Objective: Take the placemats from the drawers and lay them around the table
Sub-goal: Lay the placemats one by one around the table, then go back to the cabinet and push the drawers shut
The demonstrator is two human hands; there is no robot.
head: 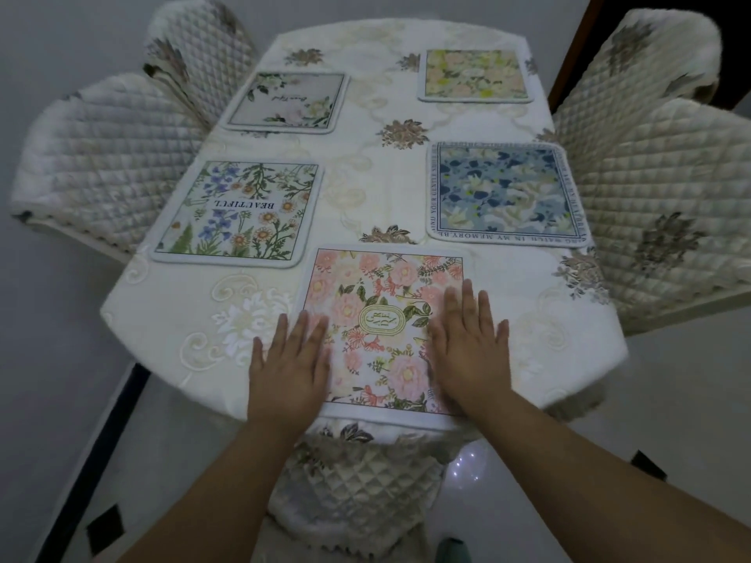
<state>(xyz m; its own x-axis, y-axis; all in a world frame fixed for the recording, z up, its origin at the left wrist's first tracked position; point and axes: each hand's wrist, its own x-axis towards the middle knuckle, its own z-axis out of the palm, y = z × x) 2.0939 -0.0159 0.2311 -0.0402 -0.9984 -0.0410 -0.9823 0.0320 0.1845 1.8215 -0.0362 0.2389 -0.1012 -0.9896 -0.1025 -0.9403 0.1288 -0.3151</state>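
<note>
Both palms lie flat on the pink floral placemat (382,331) at the near end of the table (170,319). The left hand (290,359) and the right hand (467,343) have straight, slightly spread fingers pressing its side edges, gripping nothing. This looks like the smoothing of the last mat. Beyond the fingertips lie the "Beautiful" wildflower mat (237,213) to the left and the blue floral mat (506,193) to the right, then the grey floral mat (284,101) and the yellow floral mat (475,75) farther off. Next, probably just lifting away.

Quilted chairs (101,156) flank the tablecloth (378,172) on both sides; another chair (357,481) sits at its near end.
</note>
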